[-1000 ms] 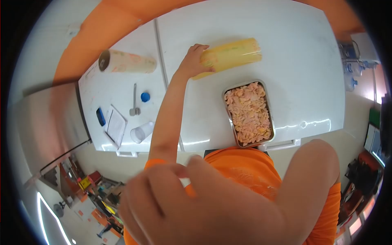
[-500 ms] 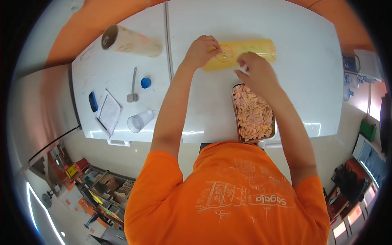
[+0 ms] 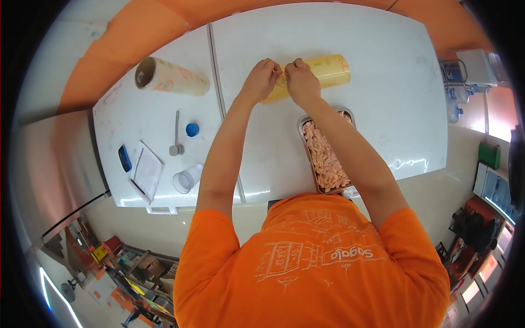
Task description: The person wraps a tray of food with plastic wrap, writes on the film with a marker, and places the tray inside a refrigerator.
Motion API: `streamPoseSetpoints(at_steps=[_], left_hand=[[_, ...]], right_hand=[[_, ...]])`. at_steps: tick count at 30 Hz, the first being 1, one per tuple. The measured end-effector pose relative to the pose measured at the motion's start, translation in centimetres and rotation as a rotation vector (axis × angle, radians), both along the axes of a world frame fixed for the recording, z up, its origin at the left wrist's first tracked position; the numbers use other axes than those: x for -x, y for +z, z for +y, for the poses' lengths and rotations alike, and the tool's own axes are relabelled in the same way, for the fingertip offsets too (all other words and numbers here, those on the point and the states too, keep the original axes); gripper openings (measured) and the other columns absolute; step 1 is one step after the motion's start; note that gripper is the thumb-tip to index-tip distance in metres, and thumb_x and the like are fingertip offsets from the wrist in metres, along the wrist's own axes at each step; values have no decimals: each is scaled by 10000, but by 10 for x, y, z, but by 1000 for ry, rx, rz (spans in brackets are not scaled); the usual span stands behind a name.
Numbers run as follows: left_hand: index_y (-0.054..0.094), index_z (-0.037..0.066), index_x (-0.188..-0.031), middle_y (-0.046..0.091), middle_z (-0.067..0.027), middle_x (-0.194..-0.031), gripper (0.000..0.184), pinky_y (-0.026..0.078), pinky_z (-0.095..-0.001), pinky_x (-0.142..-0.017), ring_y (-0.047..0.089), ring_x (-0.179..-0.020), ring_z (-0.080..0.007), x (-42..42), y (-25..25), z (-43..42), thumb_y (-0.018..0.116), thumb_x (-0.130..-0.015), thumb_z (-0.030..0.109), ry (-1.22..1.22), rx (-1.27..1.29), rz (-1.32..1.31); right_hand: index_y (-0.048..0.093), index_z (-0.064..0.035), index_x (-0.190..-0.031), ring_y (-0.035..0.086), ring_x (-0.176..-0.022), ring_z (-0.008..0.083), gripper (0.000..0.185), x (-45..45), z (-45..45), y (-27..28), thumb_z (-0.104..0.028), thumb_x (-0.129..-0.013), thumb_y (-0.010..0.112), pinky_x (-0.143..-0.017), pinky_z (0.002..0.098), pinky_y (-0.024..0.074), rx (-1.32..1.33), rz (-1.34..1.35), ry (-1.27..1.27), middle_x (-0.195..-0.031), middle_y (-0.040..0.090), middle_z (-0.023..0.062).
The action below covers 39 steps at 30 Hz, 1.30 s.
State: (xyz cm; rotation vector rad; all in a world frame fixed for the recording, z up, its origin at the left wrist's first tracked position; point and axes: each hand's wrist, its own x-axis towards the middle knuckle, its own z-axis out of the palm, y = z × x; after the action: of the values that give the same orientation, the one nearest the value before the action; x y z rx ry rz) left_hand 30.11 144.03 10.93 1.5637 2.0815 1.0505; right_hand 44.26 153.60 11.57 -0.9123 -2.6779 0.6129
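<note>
A yellow roll of clear film (image 3: 328,71) lies on its side on the white table, tilted slightly up to the right. My left hand (image 3: 262,80) is at its left end, fingers pinched together on the film. Right beside it, my right hand (image 3: 302,82) is also closed, its fingertips on the roll near the left hand's. The film edge between the fingers is too small to make out. Below the roll stands a metal tray (image 3: 304,143) full of pale raw meat pieces (image 3: 324,158), partly hidden by my right forearm.
On the table's left part lie a second roll (image 3: 180,79), a metal utensil (image 3: 176,134), a blue cap (image 3: 192,129), a clear cup (image 3: 187,179), a paper sheet (image 3: 146,172) and a blue object (image 3: 124,158). A seam (image 3: 215,71) divides the tabletop.
My right hand has come up from close to the camera to the roll, then moved left beside my left hand, and its fingers have closed. The left hand's fingers have drawn together.
</note>
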Motion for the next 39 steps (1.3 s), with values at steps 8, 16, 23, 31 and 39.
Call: streamPoseSetpoints(at_steps=[8, 16, 23, 31, 39], left_hand=[[705, 32, -988, 681, -110, -955, 101, 531, -398, -830, 645, -939, -311, -21, -24, 13, 689, -889, 43, 117, -201, -79], [734, 37, -953, 677, -89, -855, 71, 527, -333, -657, 658, -745, -217, -34, -19, 8, 693, -895, 37, 353, -277, -215], [709, 55, -939, 658, -69, -852, 41, 519, -339, -641, 648, -737, -215, -45, -31, 7, 709, -899, 63, 419, -333, -106], [649, 68, -819, 620, -48, -793, 226, 513, -361, -621, 624, -732, -221, -39, -35, 18, 779, -895, 237, 478, -242, 129], [595, 69, -666, 600, -61, -676, 446, 481, -405, -568, 602, -655, -261, -43, -41, 17, 794, -863, 416, 564, -114, 394]], right_hand=[[576, -23, -1106, 657, -1011, 381, 255, -1, 50, 3, -127, -890, 666, -833, 474, 558, 340, -10, 128, -1104, 626, 182], [572, -11, -1095, 657, -1008, 330, 370, -10, 19, 6, -256, -857, 714, -812, 443, 578, -131, -1, 121, -1061, 622, 147], [582, -27, -1081, 664, -1018, 257, 240, -28, 17, -20, -180, -901, 624, -744, 405, 600, -288, -225, -123, -1062, 621, 121], [621, -51, -1073, 708, -889, 264, 168, -64, 73, -9, -195, -1008, 564, -682, 386, 580, -27, -72, -46, -927, 680, 161], [654, -28, -1117, 632, -684, 212, 272, -44, 147, -1, -271, -1005, 602, -631, 341, 564, 815, -90, -37, -814, 636, 109]])
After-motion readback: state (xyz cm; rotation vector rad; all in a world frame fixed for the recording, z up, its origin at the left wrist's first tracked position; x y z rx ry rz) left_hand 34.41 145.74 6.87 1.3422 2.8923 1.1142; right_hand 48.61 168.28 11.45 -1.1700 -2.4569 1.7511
